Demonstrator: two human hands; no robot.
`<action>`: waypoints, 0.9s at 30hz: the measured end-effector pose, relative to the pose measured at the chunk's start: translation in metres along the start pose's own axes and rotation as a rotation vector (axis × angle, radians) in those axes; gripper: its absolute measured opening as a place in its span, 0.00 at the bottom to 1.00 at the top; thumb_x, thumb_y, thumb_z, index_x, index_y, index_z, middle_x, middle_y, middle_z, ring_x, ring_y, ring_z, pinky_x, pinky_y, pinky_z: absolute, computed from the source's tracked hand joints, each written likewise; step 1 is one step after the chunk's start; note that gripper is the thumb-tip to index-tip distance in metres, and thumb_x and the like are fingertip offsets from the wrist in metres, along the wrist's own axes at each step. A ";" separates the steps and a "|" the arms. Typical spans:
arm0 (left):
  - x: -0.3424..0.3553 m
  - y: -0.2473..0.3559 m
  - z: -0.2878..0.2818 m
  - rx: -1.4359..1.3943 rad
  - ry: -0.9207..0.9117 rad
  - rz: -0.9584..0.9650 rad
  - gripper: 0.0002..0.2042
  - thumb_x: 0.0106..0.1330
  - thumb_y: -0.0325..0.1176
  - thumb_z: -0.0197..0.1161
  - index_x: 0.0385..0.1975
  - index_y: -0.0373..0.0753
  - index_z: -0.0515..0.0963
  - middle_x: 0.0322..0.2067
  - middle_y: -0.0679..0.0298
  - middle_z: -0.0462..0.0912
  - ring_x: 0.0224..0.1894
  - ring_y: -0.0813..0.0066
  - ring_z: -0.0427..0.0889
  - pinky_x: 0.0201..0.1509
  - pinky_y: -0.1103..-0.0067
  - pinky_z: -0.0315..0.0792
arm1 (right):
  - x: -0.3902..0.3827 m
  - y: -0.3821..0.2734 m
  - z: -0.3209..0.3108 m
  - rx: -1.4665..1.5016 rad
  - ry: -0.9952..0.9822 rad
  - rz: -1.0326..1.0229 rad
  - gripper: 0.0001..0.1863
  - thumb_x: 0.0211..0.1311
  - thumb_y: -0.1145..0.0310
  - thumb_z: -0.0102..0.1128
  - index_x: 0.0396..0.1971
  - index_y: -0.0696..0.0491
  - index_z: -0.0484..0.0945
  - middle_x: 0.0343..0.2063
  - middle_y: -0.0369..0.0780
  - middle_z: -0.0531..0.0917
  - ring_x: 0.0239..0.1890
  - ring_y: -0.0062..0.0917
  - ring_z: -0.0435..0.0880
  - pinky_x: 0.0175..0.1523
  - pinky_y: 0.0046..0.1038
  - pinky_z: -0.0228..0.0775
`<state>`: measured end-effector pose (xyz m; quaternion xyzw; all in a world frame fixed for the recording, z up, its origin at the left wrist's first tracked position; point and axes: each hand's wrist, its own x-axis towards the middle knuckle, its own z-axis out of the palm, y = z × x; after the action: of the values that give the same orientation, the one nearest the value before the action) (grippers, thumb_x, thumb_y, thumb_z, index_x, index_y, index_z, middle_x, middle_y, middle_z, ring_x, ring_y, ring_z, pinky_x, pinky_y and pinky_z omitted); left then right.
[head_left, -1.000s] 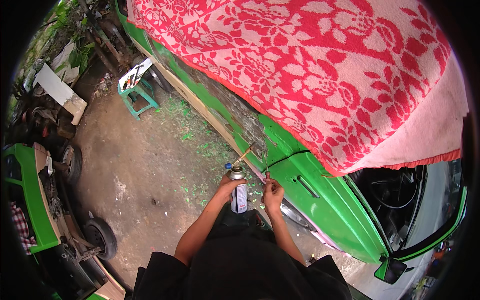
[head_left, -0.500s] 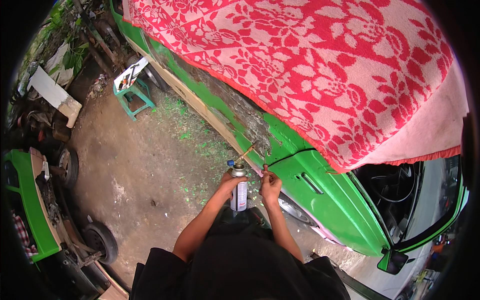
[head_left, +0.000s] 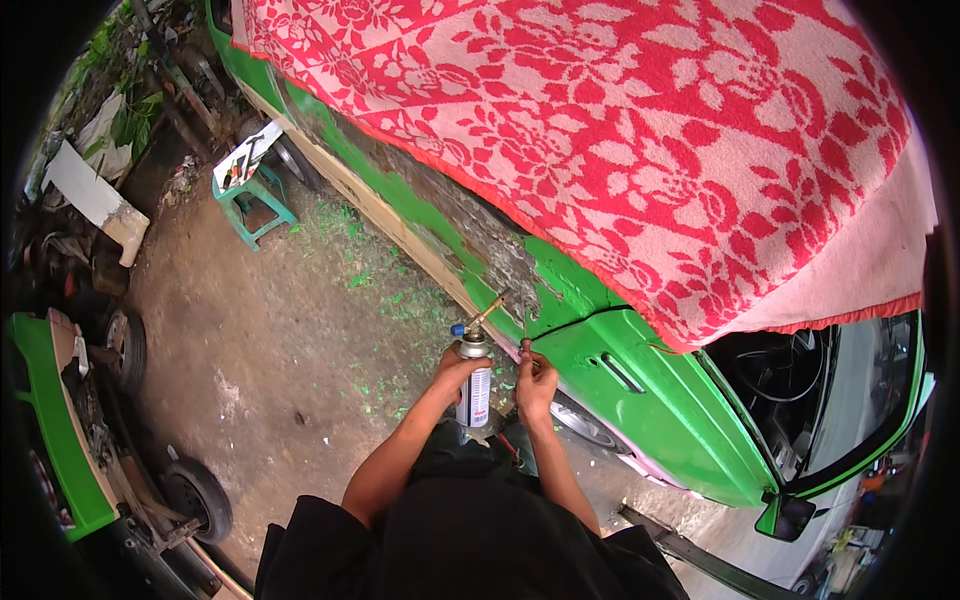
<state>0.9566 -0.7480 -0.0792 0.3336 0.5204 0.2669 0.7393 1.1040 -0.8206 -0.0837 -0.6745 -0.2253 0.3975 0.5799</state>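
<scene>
My left hand (head_left: pixel 452 372) is wrapped round a silver-and-white gas canister (head_left: pixel 474 390) fitted with a torch head (head_left: pixel 478 325), which has a blue knob and a brass nozzle angled up toward the green car's side panel (head_left: pixel 570 280). The panel's paint is blistered and stripped to a grey, rough patch (head_left: pixel 505 270) just beyond the nozzle. In my right hand (head_left: pixel 537 385), beside the canister, is the brown handle of a thin tool (head_left: pixel 525 347); its metal tip points at the panel near that patch. Whether the tip touches it I cannot tell.
A red-and-pink floral blanket (head_left: pixel 700 150) drapes over the car. A teal stool (head_left: pixel 262 205) with tools stands by its far end. Another green vehicle (head_left: pixel 50 420), loose wheels (head_left: pixel 195 500) and debris line the left. An open-windowed car door (head_left: pixel 650 410) lies to my right.
The stool and car's far end appear slightly further left as my view has shifted. My hands and the tool have shifted only a little, keeping their grips.
</scene>
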 end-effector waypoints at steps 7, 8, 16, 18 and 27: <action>0.002 -0.005 0.002 -0.001 -0.020 0.005 0.17 0.51 0.23 0.72 0.41 0.38 0.75 0.32 0.65 0.83 0.35 0.72 0.83 0.40 0.73 0.77 | -0.008 0.004 -0.011 -0.004 0.002 -0.127 0.09 0.72 0.68 0.53 0.38 0.60 0.75 0.17 0.30 0.71 0.12 0.10 0.61 0.15 0.19 0.50; 0.001 -0.006 0.004 -0.055 -0.037 0.020 0.15 0.53 0.21 0.70 0.40 0.38 0.76 0.32 0.65 0.84 0.35 0.73 0.84 0.40 0.74 0.77 | -0.002 0.010 -0.011 -0.016 -0.008 -0.110 0.09 0.72 0.68 0.53 0.38 0.60 0.75 0.18 0.30 0.72 0.13 0.10 0.62 0.16 0.19 0.52; -0.014 -0.008 -0.001 -0.104 -0.029 0.016 0.15 0.52 0.22 0.72 0.40 0.40 0.77 0.32 0.68 0.83 0.35 0.76 0.83 0.40 0.75 0.77 | -0.022 -0.038 -0.003 0.267 -0.055 0.174 0.08 0.72 0.69 0.53 0.42 0.59 0.70 0.22 0.32 0.72 0.14 0.12 0.65 0.15 0.20 0.54; -0.012 -0.003 -0.003 -0.081 -0.026 -0.001 0.17 0.52 0.22 0.72 0.40 0.41 0.76 0.32 0.68 0.83 0.35 0.76 0.83 0.39 0.76 0.76 | -0.010 -0.041 0.011 0.344 -0.097 0.256 0.06 0.73 0.68 0.52 0.40 0.55 0.69 0.22 0.31 0.71 0.12 0.11 0.60 0.15 0.18 0.50; -0.024 0.003 -0.012 -0.114 -0.060 0.036 0.18 0.51 0.21 0.72 0.41 0.40 0.75 0.32 0.67 0.82 0.36 0.75 0.82 0.41 0.76 0.76 | -0.018 -0.029 0.014 0.294 -0.072 0.138 0.06 0.73 0.68 0.52 0.39 0.54 0.69 0.20 0.30 0.69 0.12 0.10 0.59 0.14 0.18 0.48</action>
<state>0.9377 -0.7615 -0.0652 0.3080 0.4759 0.2993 0.7675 1.0872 -0.8193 -0.0515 -0.5815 -0.1384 0.4891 0.6352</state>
